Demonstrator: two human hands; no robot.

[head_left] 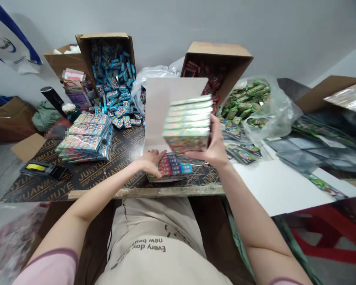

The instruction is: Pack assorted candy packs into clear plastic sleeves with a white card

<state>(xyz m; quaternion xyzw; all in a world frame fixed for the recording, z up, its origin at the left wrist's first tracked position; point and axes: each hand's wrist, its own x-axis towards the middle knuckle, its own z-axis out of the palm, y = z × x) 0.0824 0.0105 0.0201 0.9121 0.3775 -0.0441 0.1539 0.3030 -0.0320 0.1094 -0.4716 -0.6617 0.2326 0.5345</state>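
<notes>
My right hand grips a block of stacked green-and-white packs, lifted above the table and blurred by motion. Below the block sits an open carton, its white lid standing up at the back. Inside the carton lies a layer of small red, purple and blue printed packs, partly covered by the block. My left hand rests at the carton's left side, fingers spread, holding nothing that I can see.
Bundled colourful packs are piled at left, near a black tape dispenser. Behind stand a carton spilling blue packets and a carton of red packets. At right are a plastic bag of green packets and flat clear sleeves.
</notes>
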